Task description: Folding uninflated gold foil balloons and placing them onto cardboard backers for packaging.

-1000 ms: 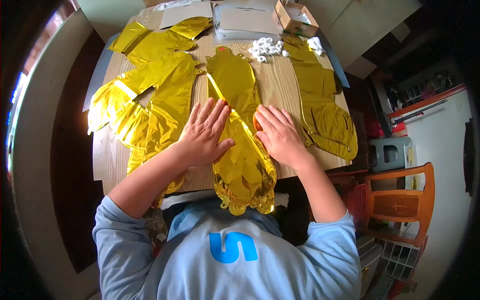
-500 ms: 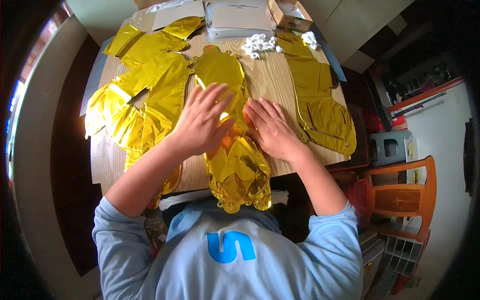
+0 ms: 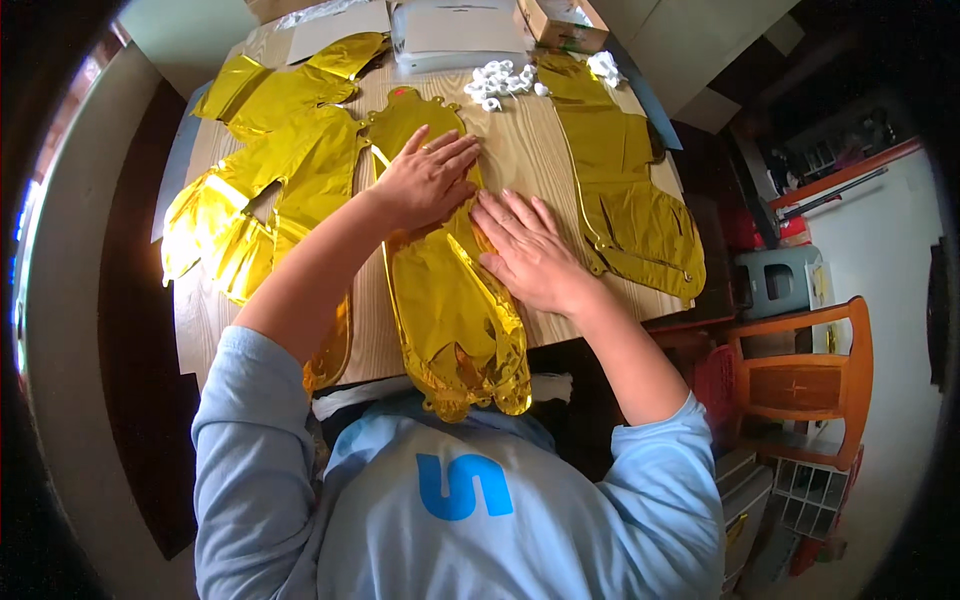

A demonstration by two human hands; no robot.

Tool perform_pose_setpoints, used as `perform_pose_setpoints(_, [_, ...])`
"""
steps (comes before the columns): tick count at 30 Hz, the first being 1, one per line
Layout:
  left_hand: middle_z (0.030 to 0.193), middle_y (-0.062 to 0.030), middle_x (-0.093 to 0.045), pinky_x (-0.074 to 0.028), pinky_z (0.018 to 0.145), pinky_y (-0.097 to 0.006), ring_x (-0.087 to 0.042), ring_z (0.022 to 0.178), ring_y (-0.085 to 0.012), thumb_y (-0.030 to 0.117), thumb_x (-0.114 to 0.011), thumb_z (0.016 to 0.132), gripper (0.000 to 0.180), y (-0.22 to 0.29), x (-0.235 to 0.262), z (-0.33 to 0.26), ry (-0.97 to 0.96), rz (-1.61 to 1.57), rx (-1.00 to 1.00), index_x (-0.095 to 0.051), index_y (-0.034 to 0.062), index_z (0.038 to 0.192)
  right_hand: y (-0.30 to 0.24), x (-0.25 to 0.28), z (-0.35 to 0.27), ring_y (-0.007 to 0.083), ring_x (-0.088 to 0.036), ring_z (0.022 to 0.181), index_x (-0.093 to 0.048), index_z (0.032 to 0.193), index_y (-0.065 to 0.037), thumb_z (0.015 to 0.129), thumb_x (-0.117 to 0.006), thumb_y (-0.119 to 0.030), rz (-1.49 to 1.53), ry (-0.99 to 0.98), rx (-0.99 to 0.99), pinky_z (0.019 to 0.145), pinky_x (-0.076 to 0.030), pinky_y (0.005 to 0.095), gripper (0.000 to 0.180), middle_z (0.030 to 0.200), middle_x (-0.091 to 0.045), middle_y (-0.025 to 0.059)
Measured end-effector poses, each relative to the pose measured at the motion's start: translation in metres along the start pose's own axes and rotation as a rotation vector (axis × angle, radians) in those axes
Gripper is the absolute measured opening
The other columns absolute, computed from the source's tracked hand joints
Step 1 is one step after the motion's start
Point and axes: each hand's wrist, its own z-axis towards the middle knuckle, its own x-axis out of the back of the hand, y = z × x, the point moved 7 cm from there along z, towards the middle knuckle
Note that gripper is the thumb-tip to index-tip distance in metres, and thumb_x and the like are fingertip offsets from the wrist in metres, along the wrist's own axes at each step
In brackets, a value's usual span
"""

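A gold foil balloon (image 3: pixel 440 295), long and uninflated, lies in front of me, its near end hanging over the table's front edge by my shirt. Small tabs and a red spot mark its far end. My left hand (image 3: pixel 425 182) rests flat on its upper part, fingers stretched out and slightly apart. Lower and to the right, my right hand (image 3: pixel 530 250) lies open, its fingertips at the balloon's right edge and the rest over the wood. Neither hand grips anything. Part of the balloon is hidden under the left hand.
More flat gold foil balloons (image 3: pixel 310 150) spread over the left of the wooden table (image 3: pixel 515 140); another gold foil balloon (image 3: pixel 625 180) lies at right. White curled pieces (image 3: pixel 495 82) sit far back, near a cardboard box (image 3: pixel 565 25) and a clear container (image 3: pixel 460 35). A wooden chair (image 3: pixel 800 385) stands right.
My left hand has moved forward and right, from above the balloon's middle to flat on its upper part. The foil beneath looks smoother. My right hand has stayed nearly in place.
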Motion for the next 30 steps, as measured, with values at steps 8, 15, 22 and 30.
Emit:
perform_pose_setpoints(8, [0.16,-0.0112,-0.039,-0.014,0.124,-0.056,-0.03,0.151,-0.0305,0.043,-0.045,0.105,0.06,0.004,0.002,-0.001,-0.049,-0.059,0.041,-0.04,0.0082,0.154,-0.027,0.014,-0.078,0.0332,-0.016,0.155,-0.031,0.158,-0.006,0.105,-0.045,-0.039,0.055,-0.096,0.064,0.126,-0.007,0.0545,0.064,0.167,-0.023,0.0117])
perform_pose_setpoints(15, [0.159,-0.0118,-0.04,-0.016,0.124,-0.054,-0.033,0.149,-0.0295,0.043,-0.047,0.104,0.06,-0.001,0.01,-0.006,0.131,-0.209,0.049,-0.039,0.0108,0.154,-0.04,0.025,-0.114,0.036,-0.028,0.151,-0.037,0.154,-0.005,0.106,-0.037,-0.051,0.219,-0.052,0.099,0.124,-0.015,0.0557,0.067,0.16,-0.038,0.0164])
perform_pose_setpoints(22, [0.154,-0.0175,-0.043,-0.022,0.121,-0.057,-0.038,0.144,-0.0353,0.035,-0.053,0.102,0.055,0.013,0.081,-0.051,0.422,-0.151,0.127,-0.043,0.0087,0.15,-0.025,0.069,-0.061,0.0357,-0.058,0.127,-0.057,0.137,-0.001,0.103,-0.056,-0.027,0.375,0.318,0.063,0.112,-0.04,0.0482,0.043,0.135,-0.063,0.0196])
perform_pose_setpoints(30, [0.161,-0.0243,-0.031,-0.021,0.122,-0.055,-0.027,0.151,-0.0405,0.056,-0.053,0.095,0.083,0.034,0.029,-0.109,-0.027,-0.027,0.194,-0.035,-0.0004,0.154,-0.047,0.021,-0.01,0.0383,-0.041,0.141,-0.054,0.142,-0.007,0.093,-0.067,-0.027,0.057,0.154,0.198,0.118,-0.03,0.0499,0.054,0.152,-0.047,0.0173])
